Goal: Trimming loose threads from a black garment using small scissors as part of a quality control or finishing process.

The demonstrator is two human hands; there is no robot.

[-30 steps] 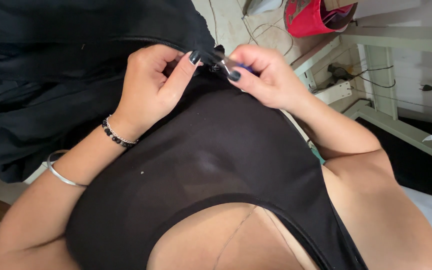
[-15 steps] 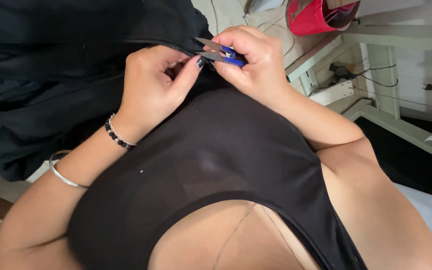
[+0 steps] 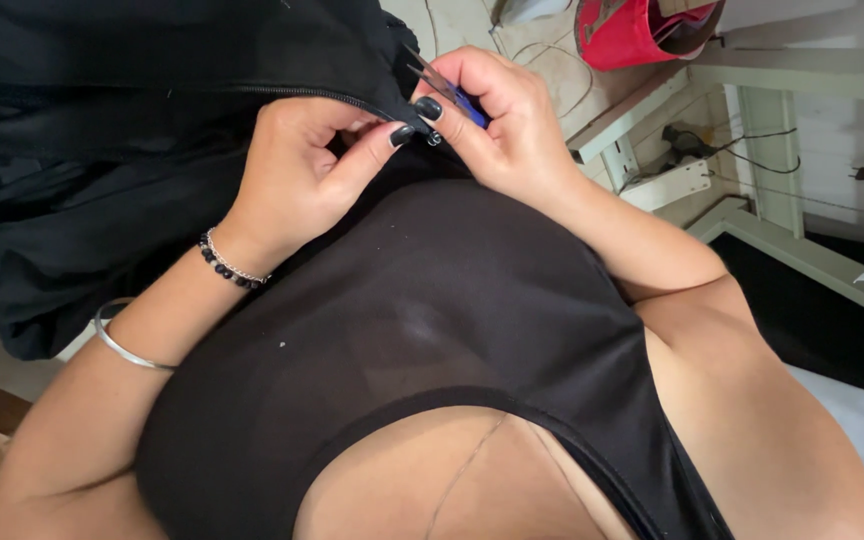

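My left hand pinches the edge of a black garment beside its zipper. My right hand grips small blue-handled snips, their metal blades pointing up and left at the zipper end, right by my left fingertips. Both hands meet at the top centre of the head view. A beaded bracelet and a silver bangle sit on my left wrist.
A red container sits at the top right. White furniture legs and cables stand on the floor to the right. My own black top fills the lower view.
My right hand has shifted up with the snips, the blades now raised against the zipper end. My left hand keeps its pinch on the fabric.
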